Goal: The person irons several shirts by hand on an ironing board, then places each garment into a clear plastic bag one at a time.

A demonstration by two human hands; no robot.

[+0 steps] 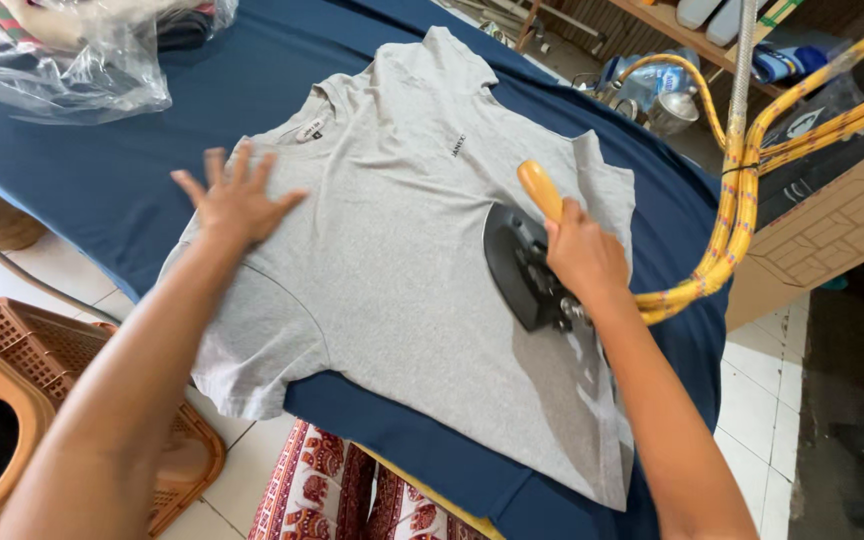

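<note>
On the blue-covered ironing board [152,130], a grey T-shirt [402,250] lies flat, its neck towards 11 o'clock and its hem towards 5 o'clock, where it hangs slightly past the board's edge. The left hand [237,200] rests palm down on the shirt's shoulder area at about 9 o'clock from the shirt's middle, fingers [214,165] spread wide and pointing towards 12 o'clock; the forearm runs straight back to 7 o'clock, out of the lower left corner. The right hand [582,255] is closed around the yellow handle [540,188] of a dark iron [517,265], fingers wrapped tightly so that only the handle's rounded end sticks out past them towards 11 o'clock. The iron sits sole down on the shirt at roughly 3 o'clock from its middle, near the right side seam. The right forearm stretches back to 5 o'clock, wrist nearly straight.

A bundle of yellow hoses [742,200] leaves the iron's rear at 3 o'clock and climbs towards 1 o'clock. Crumpled clear plastic [62,60] lies on the board at 10 o'clock. A brown woven basket [32,350] stands on the tiled floor at 8 o'clock, and a cardboard box [832,220] sits at 3 o'clock beyond the board.
</note>
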